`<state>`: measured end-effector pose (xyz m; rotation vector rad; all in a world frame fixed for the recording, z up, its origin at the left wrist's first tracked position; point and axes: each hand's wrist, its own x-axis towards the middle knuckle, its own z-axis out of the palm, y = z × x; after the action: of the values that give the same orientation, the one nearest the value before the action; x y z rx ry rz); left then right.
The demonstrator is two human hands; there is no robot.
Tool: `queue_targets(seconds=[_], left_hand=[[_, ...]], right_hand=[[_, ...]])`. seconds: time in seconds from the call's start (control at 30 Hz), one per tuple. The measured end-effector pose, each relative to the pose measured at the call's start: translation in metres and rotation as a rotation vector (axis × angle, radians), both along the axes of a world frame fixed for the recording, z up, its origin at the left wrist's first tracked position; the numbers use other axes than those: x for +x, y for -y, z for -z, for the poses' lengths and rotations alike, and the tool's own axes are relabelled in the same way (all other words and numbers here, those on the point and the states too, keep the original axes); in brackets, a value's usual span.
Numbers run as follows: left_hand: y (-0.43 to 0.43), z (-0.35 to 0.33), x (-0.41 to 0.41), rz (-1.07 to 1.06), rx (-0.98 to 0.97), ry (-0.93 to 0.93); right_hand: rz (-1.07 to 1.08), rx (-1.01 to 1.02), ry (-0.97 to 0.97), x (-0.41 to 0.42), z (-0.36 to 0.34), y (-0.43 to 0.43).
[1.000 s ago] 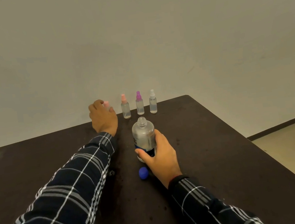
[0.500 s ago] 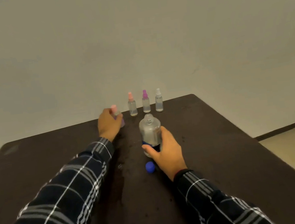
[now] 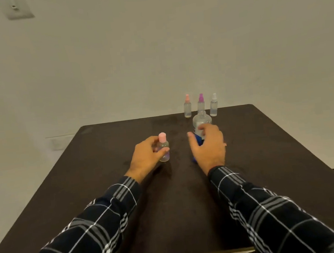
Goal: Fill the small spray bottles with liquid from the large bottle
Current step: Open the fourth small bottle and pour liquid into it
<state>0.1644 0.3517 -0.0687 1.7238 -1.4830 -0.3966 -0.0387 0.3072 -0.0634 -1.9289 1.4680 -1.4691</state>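
Pulled back from row of 3 spray bottles [image 3: 201, 104], pink-cap small bottle [image 3: 164, 149] is now mid table [image 3: 105, 175], gripped by L hand [image 3: 146, 156]. R hand [image 3: 209, 145] is at large bottle [image 3: 201, 119], fingers loose; grip or not, cannot tell.

"How many small bottles are on the table [image 3: 99, 198]?"

"Four. Three stand in a row out at one o'clock: the peach-capped bottle [image 3: 187, 109], the purple-capped bottle [image 3: 201, 104] and the white-capped bottle [image 3: 214, 107]. The fourth, the pink-capped bottle [image 3: 163, 147], is nearer, at twelve o'clock."

"And big ones?"

"One large bottle [image 3: 202, 121], at one o'clock, plus one blue cap [image 3: 194, 159]."

"Hands?"

"Two: the left hand [image 3: 146, 156] and the right hand [image 3: 209, 145]."
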Motion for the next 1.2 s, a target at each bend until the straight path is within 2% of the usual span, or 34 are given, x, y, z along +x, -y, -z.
queue_targets(seconds=[0.1, 0.17, 0.23, 0.4, 0.5, 0.73, 1.0, 1.1, 1.2], left_hand=[[-0.013, 0.006, -0.008, 0.001, 0.012, -0.014], [-0.016, 0.009, -0.011, -0.018, 0.047, -0.01], [-0.017, 0.014, -0.011, -0.042, 0.046, -0.036], [-0.017, 0.022, -0.014, -0.045, 0.025, -0.048], [-0.017, 0.026, -0.017, -0.073, -0.005, -0.095], [-0.015, 0.023, -0.019, -0.072, -0.005, -0.074], [-0.015, 0.025, -0.02, -0.101, -0.01, -0.067], [-0.014, 0.025, -0.02, -0.095, -0.006, -0.081], [-0.015, 0.021, -0.018, -0.056, 0.006, -0.108]], right_hand=[[-0.39, 0.241, 0.012, 0.03, -0.004, -0.013], [-0.474, 0.357, 0.05, 0.045, -0.004, -0.018], [-0.435, 0.399, 0.112, 0.054, -0.002, -0.018], [-0.372, 0.421, 0.094, 0.06, 0.004, -0.01], [-0.388, 0.395, 0.073, 0.058, 0.003, -0.01], [-0.443, 0.402, 0.05, 0.055, 0.012, -0.005], [-0.235, 0.429, 0.147, 0.076, 0.009, -0.009], [-0.282, 0.406, 0.061, 0.07, 0.011, -0.006], [-0.466, 0.427, 0.038, 0.057, 0.013, 0.001]])
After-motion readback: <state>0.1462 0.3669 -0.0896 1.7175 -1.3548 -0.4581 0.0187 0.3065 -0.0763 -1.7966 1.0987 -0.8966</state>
